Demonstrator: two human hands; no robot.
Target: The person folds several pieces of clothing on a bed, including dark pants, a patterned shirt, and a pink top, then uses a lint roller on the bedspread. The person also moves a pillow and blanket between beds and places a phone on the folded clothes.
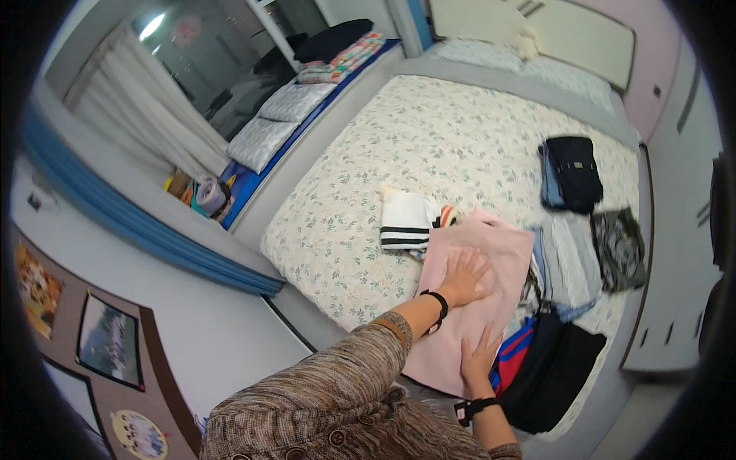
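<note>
On the bed [429, 146] I have both hands flat, fingers spread, holding nothing: left hand [464, 277] at twelve o'clock on the pink cloth [491, 261], right hand [481, 356] at six, along its long axis.

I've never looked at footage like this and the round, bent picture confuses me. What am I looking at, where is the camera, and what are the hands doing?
There is no machine here: a person wears a wide fisheye camera on the head, looking down, so straight edges curve near the rim. The two forearms coming in from the bottom are that person's own.

The left hand and the right hand both lie flat and open on a pink garment spread on the bed. Neither hand grips anything.

Around it on the flowered bedspread lie other clothes: a white piece with black stripes, a dark folded stack, a camouflage piece, and a black garment near the bed's edge. Cushions line a window bench on the left.
</note>
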